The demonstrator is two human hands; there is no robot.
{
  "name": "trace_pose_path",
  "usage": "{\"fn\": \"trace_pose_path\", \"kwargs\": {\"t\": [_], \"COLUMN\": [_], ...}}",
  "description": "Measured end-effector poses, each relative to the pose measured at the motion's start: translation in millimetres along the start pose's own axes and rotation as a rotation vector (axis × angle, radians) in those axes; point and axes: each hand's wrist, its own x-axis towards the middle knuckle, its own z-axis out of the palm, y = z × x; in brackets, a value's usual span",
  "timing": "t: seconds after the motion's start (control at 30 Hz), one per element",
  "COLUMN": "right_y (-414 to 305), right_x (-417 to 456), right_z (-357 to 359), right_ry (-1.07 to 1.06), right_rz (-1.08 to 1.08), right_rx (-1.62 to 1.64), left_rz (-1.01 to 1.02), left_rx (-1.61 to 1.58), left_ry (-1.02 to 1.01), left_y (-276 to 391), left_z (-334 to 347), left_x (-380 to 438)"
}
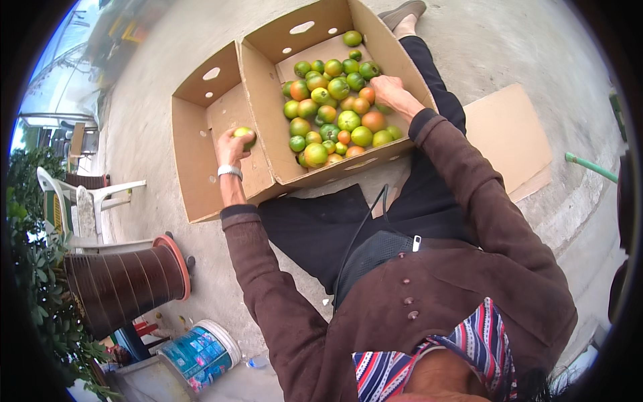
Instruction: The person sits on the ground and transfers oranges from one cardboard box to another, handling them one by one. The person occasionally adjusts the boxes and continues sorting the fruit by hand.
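Two cardboard boxes stand side by side on the floor in front of me. My left hand [233, 146] is inside the left cardboard box [193, 151], its fingers around a green tomato [244, 132]. Apart from that tomato, I see only bare cardboard in the visible part of this box. The right cardboard box [266, 113] holds many loose tomatoes [338, 88], mostly green, some turning orange. My right hand [391, 92] reaches in among them near the box's right wall, fingers curled down. A green tomato [369, 70] lies at its fingertips; whether it grips one is hidden.
Flat cardboard [510, 135] lies on the concrete floor to the right, near a green hose [590, 167]. Leftward are a white plastic chair [108, 193], a large brown plant pot [128, 284] on casters and a white bucket [203, 354] with a blue label. My legs flank the right box.
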Motion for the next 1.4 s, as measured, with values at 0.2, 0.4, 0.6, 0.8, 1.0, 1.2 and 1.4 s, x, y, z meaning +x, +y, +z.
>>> {"fn": "trace_pose_path", "kwargs": {"t": [0.2, 0.4, 0.6, 0.8, 1.0, 1.2, 1.4], "right_y": [-16, 6, 14, -19, 9, -53, -68], "right_x": [-12, -18, 7, 6, 4, -37, -42], "right_z": [17, 32, 55, 47, 28, -59, -46], "right_ry": [-0.078, 0.095, -0.058, -0.149, -0.199, -0.223, 0.066], "right_rz": [-0.157, -0.248, -0.194, -0.271, -0.16, 0.031, -0.447], "right_rx": [-0.264, -0.337, -0.55, -0.752, -0.576, 0.225, 0.953], "left_rz": [-0.317, -0.365, -0.257, 0.0, 0.382, 0.314, 0.166], "left_rx": [0.36, 0.612, 0.309, -0.117, -0.504, -0.381, -0.397], "left_ry": [-0.147, -0.395, -0.24, 0.208, 0.244, -0.288, -0.407], "left_y": [-66, -91, -121, -101, 36, 88, 94], "left_z": [-15, 21, 23, 4, 44, 74, 150], "left_x": [33, 32, 55, 44, -26, -74, -70]}}
